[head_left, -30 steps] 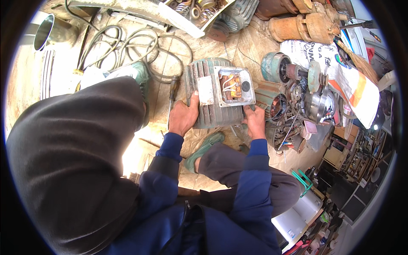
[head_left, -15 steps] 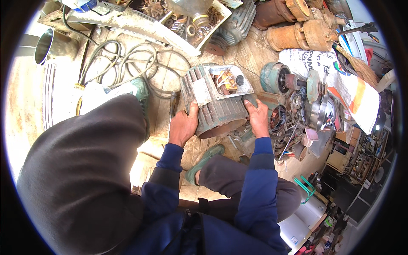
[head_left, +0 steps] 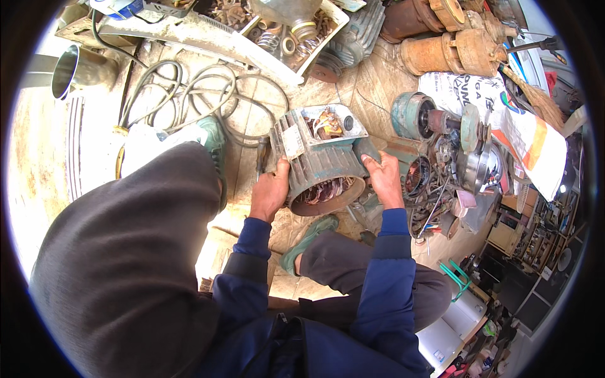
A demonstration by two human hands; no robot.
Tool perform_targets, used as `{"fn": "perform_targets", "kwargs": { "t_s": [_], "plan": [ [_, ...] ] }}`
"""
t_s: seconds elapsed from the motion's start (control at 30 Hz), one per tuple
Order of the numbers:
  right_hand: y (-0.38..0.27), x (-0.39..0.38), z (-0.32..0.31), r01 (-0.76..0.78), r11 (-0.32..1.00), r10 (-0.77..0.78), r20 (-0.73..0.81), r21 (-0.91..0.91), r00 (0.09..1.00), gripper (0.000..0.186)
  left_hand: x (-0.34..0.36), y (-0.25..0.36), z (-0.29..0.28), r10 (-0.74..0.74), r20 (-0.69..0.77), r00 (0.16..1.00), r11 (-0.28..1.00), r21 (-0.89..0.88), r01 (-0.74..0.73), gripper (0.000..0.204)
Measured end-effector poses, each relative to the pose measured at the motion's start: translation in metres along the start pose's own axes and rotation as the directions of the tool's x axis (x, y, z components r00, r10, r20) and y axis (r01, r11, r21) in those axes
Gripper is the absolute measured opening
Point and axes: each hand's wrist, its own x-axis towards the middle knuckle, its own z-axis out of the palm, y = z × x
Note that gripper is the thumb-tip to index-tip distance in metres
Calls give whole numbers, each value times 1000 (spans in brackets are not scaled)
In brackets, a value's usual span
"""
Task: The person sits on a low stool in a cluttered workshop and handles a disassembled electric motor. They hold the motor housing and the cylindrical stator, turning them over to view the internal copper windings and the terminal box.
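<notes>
Hands (head_left: pixel 270 192) (head_left: pixel 386 179) clamped on motor housing (head_left: pixel 321 162), parts heap (head_left: pixel 436 186) crowding right, probable screwdriver (head_left: pixel 262 153) left

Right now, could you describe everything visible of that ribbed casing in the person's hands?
The ribbed casing looks like worn, grey-green metal. A pale plate sits beside an uncovered box showing wires and a black round piece. Its round open end, with coppery windings inside, faces the view's lower edge. Left fingers and right fingers grip opposite sides. It is tilted; whether it touches the floor is unclear.
</notes>
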Motion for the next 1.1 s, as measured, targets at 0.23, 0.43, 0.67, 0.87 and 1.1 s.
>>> {"fn": "perform_targets", "kwargs": {
  "t_s": [0.23, 0.43, 0.67, 0.87, 1.1],
  "plan": [
    [5, 26, -1, -33, 999, 33, -5, 1, 999, 39, 8, 25, -3, -72, -7, 997, 997, -4, 72, 103],
    [3, 33, -7, -45, 998, 45, -3, -36, 999, 34, -16, 74, -22, 144, -202, 969, 974, 200, -103, 94],
    [-18, 44, -1, -223, 959, 217, 54, 174, 975, 25, 39, 72, 7, 463, -186, 867, 781, -377, -498, 65],
    [12, 43, 0, -398, 873, 384, 107, 281, 917, 28, 39, 99, 21, 444, -129, 887, 811, -363, -459, 46],
    [25, 36, 4, -457, 819, 434, 146, 347, 889, 27, 39, 111, 29, 392, -110, 913, 812, -424, -400, 40]
  ]
}}
